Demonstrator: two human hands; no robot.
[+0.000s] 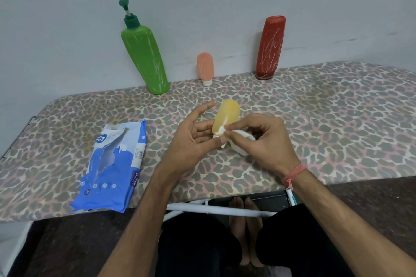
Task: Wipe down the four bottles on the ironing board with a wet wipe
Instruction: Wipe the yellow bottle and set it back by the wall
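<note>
Fingers [234, 135] pinch wet wipe [244, 141] — on yellow bottle [226, 117].

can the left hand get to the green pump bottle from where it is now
Probably not right away: the board between them looks bare, but the left hand is holding the yellow bottle, so the green pump bottle must wait.
</note>
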